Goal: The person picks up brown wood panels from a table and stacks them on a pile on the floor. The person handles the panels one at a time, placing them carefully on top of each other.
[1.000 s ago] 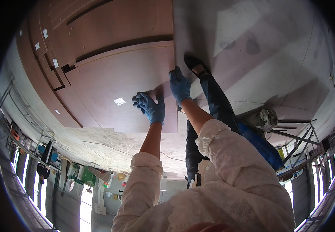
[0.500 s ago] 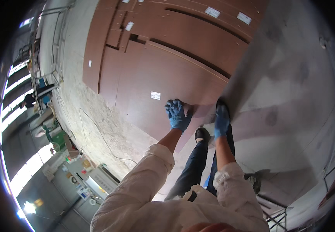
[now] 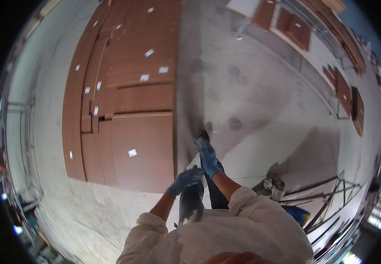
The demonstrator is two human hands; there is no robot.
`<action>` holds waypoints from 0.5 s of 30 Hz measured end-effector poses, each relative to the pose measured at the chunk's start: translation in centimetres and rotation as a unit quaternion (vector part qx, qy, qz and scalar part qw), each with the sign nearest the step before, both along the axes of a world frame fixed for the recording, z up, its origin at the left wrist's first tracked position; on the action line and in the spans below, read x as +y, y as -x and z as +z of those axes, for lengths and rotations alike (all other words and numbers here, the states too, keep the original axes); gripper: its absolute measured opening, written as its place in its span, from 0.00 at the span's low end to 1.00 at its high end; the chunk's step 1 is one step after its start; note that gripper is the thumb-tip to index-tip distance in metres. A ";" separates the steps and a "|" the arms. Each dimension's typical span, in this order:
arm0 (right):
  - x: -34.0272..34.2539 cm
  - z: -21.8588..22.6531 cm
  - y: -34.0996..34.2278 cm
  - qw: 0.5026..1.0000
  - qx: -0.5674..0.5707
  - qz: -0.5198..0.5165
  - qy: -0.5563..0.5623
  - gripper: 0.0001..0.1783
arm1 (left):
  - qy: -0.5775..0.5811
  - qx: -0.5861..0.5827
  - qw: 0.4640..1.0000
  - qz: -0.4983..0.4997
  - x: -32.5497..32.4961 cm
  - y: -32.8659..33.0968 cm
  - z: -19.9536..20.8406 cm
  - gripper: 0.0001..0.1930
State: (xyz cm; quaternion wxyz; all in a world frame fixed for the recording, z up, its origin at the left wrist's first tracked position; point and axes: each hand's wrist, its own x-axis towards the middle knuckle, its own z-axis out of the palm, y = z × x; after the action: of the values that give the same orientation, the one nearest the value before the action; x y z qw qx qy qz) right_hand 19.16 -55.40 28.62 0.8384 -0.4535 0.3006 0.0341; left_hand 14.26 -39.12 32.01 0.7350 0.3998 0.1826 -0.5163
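Note:
Both of my hands wear blue gloves and hang in front of my dark trousers. My left hand (image 3: 186, 179) has its fingers stretched out toward the right, with nothing seen in it. Just above and right of it, my right hand (image 3: 208, 157) points away from me, its fingers extended and holding nothing visible. The two hands are close together; whether they touch I cannot tell. Ahead and left lie stacked flat brown panels (image 3: 142, 132), several bearing white labels. One white label (image 3: 132, 152) sits on the nearest panel. Neither hand appears to touch the panels.
Grey concrete floor (image 3: 256, 97) stretches to the right of the panels. More brown boards (image 3: 293, 28) rest on a metal frame at the far right. A crumpled pale bundle (image 3: 274, 188) and a dark metal rack (image 3: 337, 193) are at the near right. A thin cable (image 3: 89, 233) lies at the left.
My left hand has drawn back from over the nearest panel toward my body and the right hand. The view has turned right, bringing the boards on the far-right frame into sight.

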 end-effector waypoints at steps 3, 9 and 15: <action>-2.0 5.3 1.0 0.997 -0.054 0.005 -0.057 0.35 | -0.017 -0.091 0.993 -0.067 -5.9 2.0 7.7 0.24; -13.4 13.7 -1.0 0.986 -0.062 -0.009 -0.155 0.41 | -0.055 -0.111 0.987 -0.103 -17.4 -1.1 15.4 0.20; -30.6 16.6 -1.7 0.991 -0.010 -0.040 -0.131 0.44 | -0.059 -0.381 0.855 -0.346 -33.0 -6.0 15.6 0.15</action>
State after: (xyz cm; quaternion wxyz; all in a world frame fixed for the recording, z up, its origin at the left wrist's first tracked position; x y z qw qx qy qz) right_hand 20.88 -86.01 45.22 0.8944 -0.3277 0.3024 0.0352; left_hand 20.29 -72.12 47.59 0.4958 0.6453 -0.2319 -0.5329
